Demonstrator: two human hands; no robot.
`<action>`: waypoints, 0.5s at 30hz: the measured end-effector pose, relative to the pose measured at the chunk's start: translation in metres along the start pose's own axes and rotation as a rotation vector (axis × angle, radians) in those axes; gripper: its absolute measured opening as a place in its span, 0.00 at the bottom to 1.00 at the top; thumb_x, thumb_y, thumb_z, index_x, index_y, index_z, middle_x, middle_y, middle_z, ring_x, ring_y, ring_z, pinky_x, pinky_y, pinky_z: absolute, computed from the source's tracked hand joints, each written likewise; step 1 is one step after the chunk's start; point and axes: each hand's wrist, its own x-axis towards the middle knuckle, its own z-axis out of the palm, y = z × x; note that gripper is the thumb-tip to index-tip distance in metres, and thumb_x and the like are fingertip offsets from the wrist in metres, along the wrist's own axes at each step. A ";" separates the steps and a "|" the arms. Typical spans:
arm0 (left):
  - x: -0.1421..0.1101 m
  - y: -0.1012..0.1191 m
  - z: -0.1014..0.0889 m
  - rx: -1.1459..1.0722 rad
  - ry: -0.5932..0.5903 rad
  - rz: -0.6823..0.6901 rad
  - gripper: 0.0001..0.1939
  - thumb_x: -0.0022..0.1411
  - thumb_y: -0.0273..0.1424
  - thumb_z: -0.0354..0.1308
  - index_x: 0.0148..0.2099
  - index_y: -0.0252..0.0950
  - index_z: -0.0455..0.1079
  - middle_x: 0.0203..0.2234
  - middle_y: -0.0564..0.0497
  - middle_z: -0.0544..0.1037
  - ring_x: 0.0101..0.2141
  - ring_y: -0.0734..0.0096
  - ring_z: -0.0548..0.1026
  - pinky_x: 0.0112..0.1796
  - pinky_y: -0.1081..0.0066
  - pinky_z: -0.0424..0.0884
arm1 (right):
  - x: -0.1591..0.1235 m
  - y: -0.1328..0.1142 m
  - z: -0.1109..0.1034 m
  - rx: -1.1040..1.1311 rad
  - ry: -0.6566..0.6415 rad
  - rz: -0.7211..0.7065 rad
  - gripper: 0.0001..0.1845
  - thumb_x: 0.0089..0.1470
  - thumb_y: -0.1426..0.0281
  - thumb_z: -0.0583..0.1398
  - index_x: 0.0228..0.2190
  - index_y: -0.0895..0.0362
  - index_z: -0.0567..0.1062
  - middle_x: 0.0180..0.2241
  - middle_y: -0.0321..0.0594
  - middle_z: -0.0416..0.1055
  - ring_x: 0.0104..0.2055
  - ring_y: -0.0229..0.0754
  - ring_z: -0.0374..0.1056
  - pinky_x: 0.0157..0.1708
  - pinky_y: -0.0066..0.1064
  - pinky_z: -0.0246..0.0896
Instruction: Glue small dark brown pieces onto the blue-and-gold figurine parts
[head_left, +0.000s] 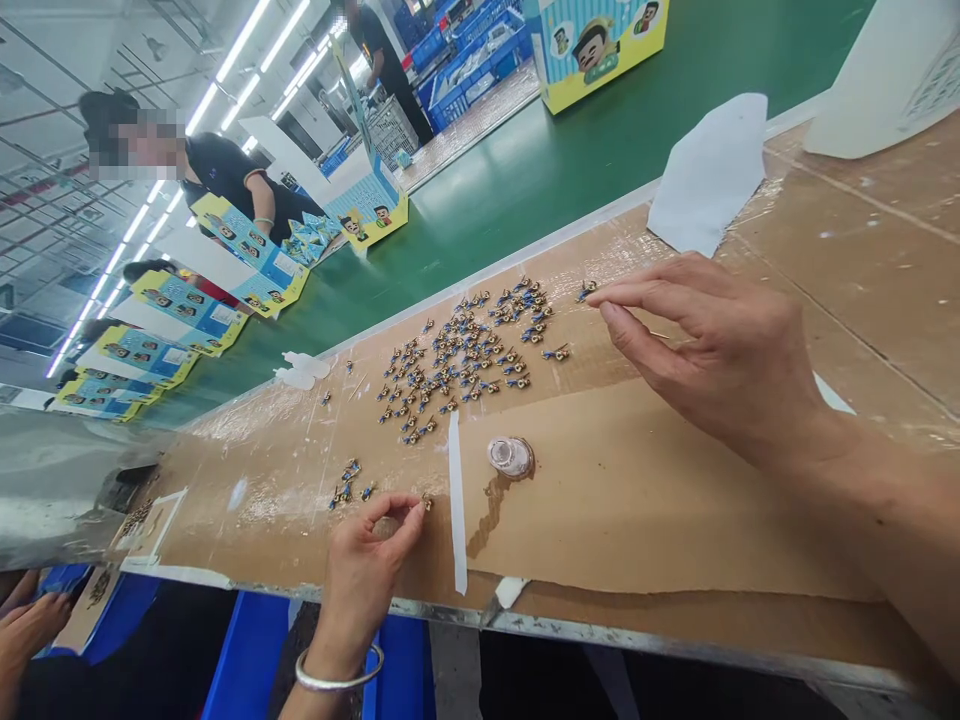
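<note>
Several tiny blue-and-gold figurine parts (465,355) lie scattered across the cardboard-covered bench (637,500). My left hand (367,560), with a silver bangle on the wrist, pinches one small gold part (427,503) between thumb and forefinger at the bench's near edge, next to a small cluster of the same parts (346,490). My right hand (712,350) reaches in from the right with thumb and forefinger stretched toward the pile's right end, tips close to one part (586,291); nothing shows between its fingers.
A small clear round dish (511,456) sits mid-bench beside a white tape strip (457,500). White paper (709,175) lies at the far edge. Beyond runs a green conveyor (525,190) with printed boxes (255,255) and seated workers. Another person's hand (26,630) is at the lower left.
</note>
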 end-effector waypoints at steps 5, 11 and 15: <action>0.001 0.001 -0.001 0.018 0.016 0.014 0.12 0.50 0.42 0.61 0.31 0.38 0.75 0.28 0.52 0.79 0.33 0.66 0.75 0.36 0.71 0.68 | 0.000 -0.001 0.000 -0.005 -0.005 0.001 0.06 0.56 0.73 0.56 0.35 0.53 0.72 0.34 0.37 0.72 0.35 0.42 0.68 0.36 0.36 0.65; 0.002 -0.005 -0.001 0.026 0.010 0.031 0.11 0.50 0.41 0.61 0.31 0.38 0.75 0.28 0.51 0.79 0.33 0.66 0.75 0.36 0.71 0.69 | 0.000 -0.002 -0.002 -0.010 -0.037 0.028 0.07 0.56 0.74 0.55 0.35 0.51 0.71 0.34 0.37 0.71 0.36 0.43 0.68 0.37 0.38 0.65; 0.003 -0.005 0.000 0.053 0.013 0.065 0.11 0.51 0.40 0.60 0.30 0.38 0.75 0.28 0.52 0.80 0.32 0.67 0.76 0.35 0.72 0.69 | 0.000 -0.002 -0.002 -0.010 -0.044 0.023 0.07 0.56 0.74 0.55 0.35 0.51 0.71 0.34 0.38 0.71 0.37 0.44 0.68 0.37 0.38 0.65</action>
